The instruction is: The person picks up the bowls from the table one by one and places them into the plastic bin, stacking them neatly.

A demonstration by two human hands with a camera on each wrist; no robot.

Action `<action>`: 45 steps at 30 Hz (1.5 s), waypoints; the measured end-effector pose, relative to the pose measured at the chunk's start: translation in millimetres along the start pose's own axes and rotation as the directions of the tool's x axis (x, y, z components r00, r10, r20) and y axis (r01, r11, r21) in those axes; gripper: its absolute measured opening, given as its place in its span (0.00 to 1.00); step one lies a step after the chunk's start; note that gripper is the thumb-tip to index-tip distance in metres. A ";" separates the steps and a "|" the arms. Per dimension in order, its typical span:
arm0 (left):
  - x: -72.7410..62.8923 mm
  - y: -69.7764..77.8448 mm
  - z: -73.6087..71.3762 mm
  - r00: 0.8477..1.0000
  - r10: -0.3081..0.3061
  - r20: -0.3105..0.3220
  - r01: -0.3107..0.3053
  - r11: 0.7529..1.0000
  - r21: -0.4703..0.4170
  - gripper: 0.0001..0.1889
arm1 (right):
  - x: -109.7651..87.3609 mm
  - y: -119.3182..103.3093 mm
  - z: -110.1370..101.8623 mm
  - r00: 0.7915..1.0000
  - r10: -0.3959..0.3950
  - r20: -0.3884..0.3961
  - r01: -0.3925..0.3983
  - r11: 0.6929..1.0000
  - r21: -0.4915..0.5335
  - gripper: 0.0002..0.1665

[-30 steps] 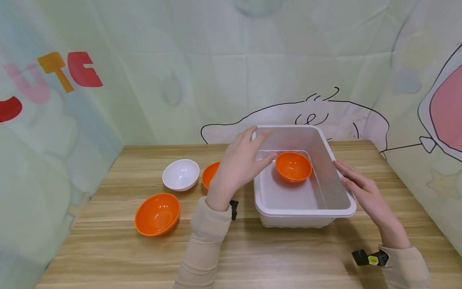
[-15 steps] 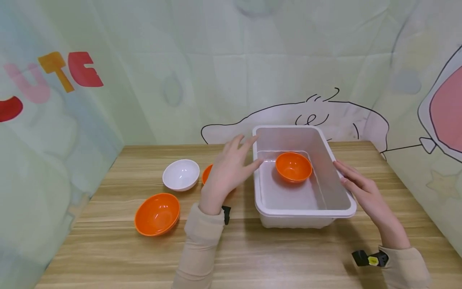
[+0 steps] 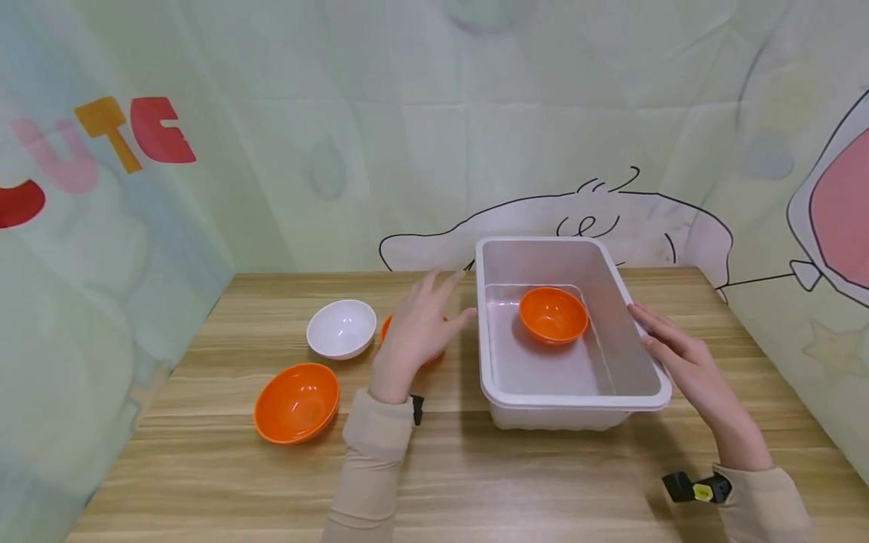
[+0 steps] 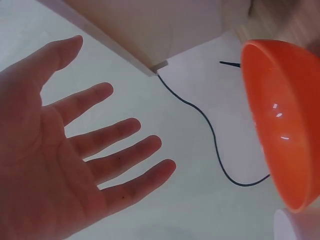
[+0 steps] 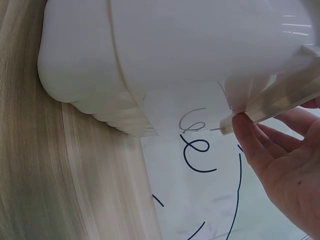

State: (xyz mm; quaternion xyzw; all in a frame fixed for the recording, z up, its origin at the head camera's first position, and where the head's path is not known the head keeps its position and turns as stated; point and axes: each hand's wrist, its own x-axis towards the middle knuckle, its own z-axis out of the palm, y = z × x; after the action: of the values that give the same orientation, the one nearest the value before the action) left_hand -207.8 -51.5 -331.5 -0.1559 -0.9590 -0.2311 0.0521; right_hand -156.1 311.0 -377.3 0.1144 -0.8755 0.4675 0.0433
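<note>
My left hand (image 3: 414,332) hovers left of the white plastic tub (image 3: 483,347), fingers spread and holding nothing. It partly covers a small orange bowl (image 3: 385,329) on the table. An orange bowl (image 4: 282,130) stands to the right of its spread fingers in the left wrist view. Inside the tub sits another orange bowl (image 3: 553,317), upright on the floor near the right wall. My right hand (image 3: 686,358) rests on the tub's right rim with nearly straight fingers. From the right wrist, fingertips (image 5: 242,122) show against the rim's underside.
A white bowl (image 3: 342,329) stands left of the partly covered orange bowl. Nearer the front, a larger orange bowl (image 3: 296,403) sits on the wooden table (image 3: 516,483). Printed cloth (image 3: 305,151) hangs behind the table's back edge and along both sides.
My left hand has moved left and slightly toward me, from over the tub's left rim to over the small orange bowl. My right hand has stayed at the rim.
</note>
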 end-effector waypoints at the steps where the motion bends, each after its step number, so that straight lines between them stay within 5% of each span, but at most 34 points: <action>1: 0.0 -2.3 1.5 1.000 0.006 -0.009 -0.006 1.000 -0.001 0.31 | 0.0 0.0 -0.1 1.000 -0.003 -0.001 0.003 1.000 0.000 0.28; 7: -0.3 -12.0 8.1 1.000 0.013 -0.016 -0.013 1.000 0.010 0.30 | -0.2 0.0 -0.5 1.000 -0.015 -0.003 0.015 1.000 -0.003 0.28; 20: -0.1 -26.5 18.9 0.994 -0.095 0.052 0.094 0.995 0.016 0.34 | -0.1 -0.3 -0.6 1.000 -0.007 -0.003 0.007 1.000 -0.013 0.28; 45: 2.8 -50.8 35.6 0.978 -0.185 0.093 0.178 0.981 0.080 0.37 | -0.3 -1.3 -0.2 1.000 -0.008 -0.001 0.008 1.000 0.010 0.28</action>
State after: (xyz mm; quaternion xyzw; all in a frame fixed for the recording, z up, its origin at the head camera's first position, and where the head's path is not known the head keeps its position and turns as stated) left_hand -227.9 -77.3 -384.4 -0.0771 -0.9782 -0.1927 -0.0117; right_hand -155.5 310.5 -376.2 0.1178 -0.8726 0.4719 0.0448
